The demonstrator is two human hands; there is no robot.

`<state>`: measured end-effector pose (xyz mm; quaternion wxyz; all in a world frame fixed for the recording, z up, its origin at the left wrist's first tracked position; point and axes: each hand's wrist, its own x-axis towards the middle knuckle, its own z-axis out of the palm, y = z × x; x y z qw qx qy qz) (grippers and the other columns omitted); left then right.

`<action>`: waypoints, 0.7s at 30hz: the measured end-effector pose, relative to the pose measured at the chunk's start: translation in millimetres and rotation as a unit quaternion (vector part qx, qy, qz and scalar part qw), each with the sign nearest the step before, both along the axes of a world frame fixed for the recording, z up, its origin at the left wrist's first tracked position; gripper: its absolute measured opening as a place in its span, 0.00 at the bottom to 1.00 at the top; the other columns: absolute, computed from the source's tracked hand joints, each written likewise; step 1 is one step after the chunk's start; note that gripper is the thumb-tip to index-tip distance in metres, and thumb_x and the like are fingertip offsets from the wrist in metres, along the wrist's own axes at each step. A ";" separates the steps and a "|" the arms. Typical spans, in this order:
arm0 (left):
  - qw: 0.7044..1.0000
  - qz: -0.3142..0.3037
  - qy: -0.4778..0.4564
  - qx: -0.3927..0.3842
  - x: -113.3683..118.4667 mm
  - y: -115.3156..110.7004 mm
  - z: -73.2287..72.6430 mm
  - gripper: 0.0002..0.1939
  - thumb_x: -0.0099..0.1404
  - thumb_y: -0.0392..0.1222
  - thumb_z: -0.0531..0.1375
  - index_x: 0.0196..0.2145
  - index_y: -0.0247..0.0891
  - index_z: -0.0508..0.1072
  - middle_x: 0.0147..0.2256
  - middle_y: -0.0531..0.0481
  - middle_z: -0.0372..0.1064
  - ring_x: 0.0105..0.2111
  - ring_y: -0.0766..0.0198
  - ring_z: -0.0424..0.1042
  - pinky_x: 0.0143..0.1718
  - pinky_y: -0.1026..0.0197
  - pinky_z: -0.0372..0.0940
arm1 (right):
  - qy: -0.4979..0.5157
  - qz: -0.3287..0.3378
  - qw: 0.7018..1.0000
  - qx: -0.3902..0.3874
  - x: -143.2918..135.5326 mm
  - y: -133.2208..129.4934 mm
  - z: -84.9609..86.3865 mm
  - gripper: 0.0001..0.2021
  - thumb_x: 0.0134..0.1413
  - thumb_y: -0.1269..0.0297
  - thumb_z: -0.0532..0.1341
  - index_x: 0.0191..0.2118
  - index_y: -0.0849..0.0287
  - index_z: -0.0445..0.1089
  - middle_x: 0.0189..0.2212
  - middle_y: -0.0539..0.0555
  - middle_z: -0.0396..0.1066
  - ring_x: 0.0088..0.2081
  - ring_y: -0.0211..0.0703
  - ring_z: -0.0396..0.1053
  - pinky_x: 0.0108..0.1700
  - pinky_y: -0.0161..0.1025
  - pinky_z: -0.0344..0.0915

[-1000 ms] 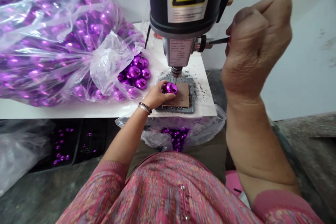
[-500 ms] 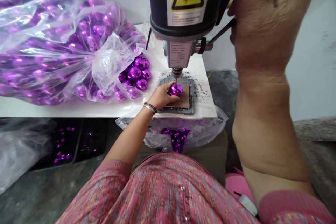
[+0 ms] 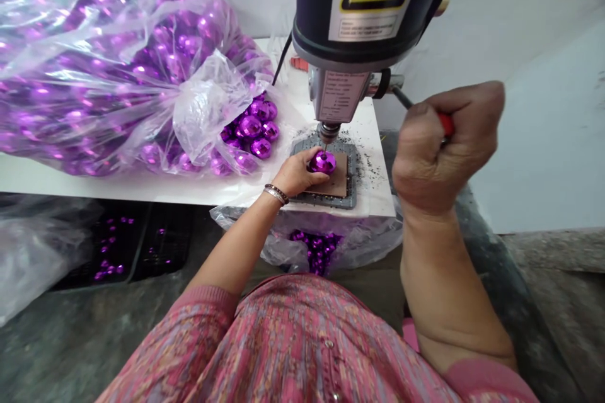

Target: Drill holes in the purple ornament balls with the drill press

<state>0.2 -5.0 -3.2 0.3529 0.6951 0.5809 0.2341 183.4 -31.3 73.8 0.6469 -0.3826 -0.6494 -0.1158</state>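
Under the drill press (image 3: 343,91), my left hand (image 3: 297,173) grips a shiny purple faceted ball (image 3: 323,164) between thumb and fingers. The ball rests on a brown board (image 3: 333,186) that lies on the grey drill base (image 3: 352,200). The thin drill bit (image 3: 325,147) points down at the top of the ball; whether it has entered cannot be made out. My right hand (image 3: 444,145) is wrapped around the drill press's feed lever (image 3: 401,98), whose red knob (image 3: 446,126) shows between the fingers.
A large clear plastic bag (image 3: 203,101) of purple balls fills the left of the white table (image 3: 118,186), with loose balls (image 3: 250,127) at its mouth. An open bag (image 3: 278,249) of purple balls hangs below the front edge. Black crates (image 3: 163,239) stand lower left. Dark shavings surround the base.
My right hand has pulled the lever down from high up, and the chuck and bit sit nearer the ball. My left hand stays on the ball. The view has shifted slightly.
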 end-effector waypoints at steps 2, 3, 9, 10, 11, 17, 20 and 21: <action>1.000 -0.003 -0.002 0.000 -0.4 -0.5 0.0 0.36 0.55 0.39 0.70 0.63 0.37 0.72 0.53 0.49 0.77 0.50 0.56 0.75 0.56 0.59 0.68 | 0.006 0.000 1.000 0.017 -0.6 1.8 -5.3 0.12 0.65 0.65 0.52 0.31 0.65 0.63 0.26 0.45 0.58 0.28 0.20 0.55 0.33 0.24 0.58; 1.000 -0.003 -0.002 -0.002 -0.5 -0.7 0.3 0.36 0.56 0.39 0.70 0.63 0.37 0.72 0.53 0.49 0.77 0.50 0.56 0.75 0.56 0.59 0.68 | 0.009 0.000 1.000 0.021 -1.0 2.5 -7.5 0.12 0.65 0.64 0.52 0.31 0.65 0.63 0.26 0.46 0.58 0.28 0.20 0.56 0.33 0.25 0.59; 1.000 0.001 0.004 -0.018 -0.7 0.0 0.7 0.38 0.56 0.40 0.71 0.64 0.36 0.70 0.55 0.47 0.76 0.53 0.56 0.74 0.58 0.59 0.66 | 0.025 -0.006 0.998 0.049 -3.4 5.9 -20.8 0.10 0.65 0.64 0.54 0.33 0.63 0.64 0.26 0.46 0.58 0.28 0.21 0.56 0.33 0.27 0.56; 1.000 -0.001 0.004 -0.014 -1.0 0.3 -0.5 0.38 0.56 0.39 0.71 0.64 0.36 0.70 0.54 0.47 0.77 0.53 0.56 0.74 0.58 0.58 0.66 | 0.029 -0.006 0.998 0.051 -3.7 6.5 -23.9 0.10 0.65 0.64 0.54 0.33 0.62 0.64 0.27 0.46 0.58 0.29 0.21 0.57 0.34 0.27 0.57; 1.000 -0.004 0.002 -0.008 -1.5 0.6 -2.1 0.38 0.56 0.39 0.70 0.64 0.37 0.70 0.54 0.48 0.77 0.52 0.56 0.75 0.57 0.58 0.67 | 0.034 -0.004 0.998 0.050 -4.2 7.1 -27.5 0.09 0.66 0.65 0.53 0.34 0.62 0.64 0.27 0.46 0.59 0.29 0.22 0.58 0.35 0.28 0.57; 0.999 -0.024 -0.015 0.029 -3.8 1.8 -10.5 0.34 0.56 0.38 0.70 0.60 0.39 0.73 0.50 0.50 0.78 0.51 0.56 0.75 0.57 0.57 0.67 | 0.057 0.018 0.997 0.049 -8.3 7.4 -46.4 0.10 0.66 0.61 0.53 0.33 0.60 0.60 0.25 0.46 0.58 0.28 0.25 0.60 0.33 0.31 0.57; 0.999 -0.020 -0.015 0.027 -2.0 2.0 -9.3 0.33 0.55 0.38 0.70 0.59 0.37 0.74 0.49 0.48 0.78 0.51 0.54 0.75 0.57 0.56 0.68 | 0.088 0.005 0.995 0.041 -9.0 10.9 -28.6 0.15 0.67 0.55 0.51 0.33 0.59 0.59 0.25 0.47 0.58 0.27 0.26 0.59 0.33 0.32 0.57; 0.999 -0.018 -0.015 0.026 -1.4 1.6 -8.7 0.32 0.55 0.37 0.70 0.59 0.37 0.74 0.49 0.47 0.78 0.51 0.53 0.75 0.56 0.55 0.68 | 0.100 0.001 0.995 0.030 -8.6 13.6 -16.9 0.16 0.67 0.52 0.51 0.32 0.59 0.59 0.25 0.47 0.57 0.27 0.26 0.58 0.33 0.32 0.57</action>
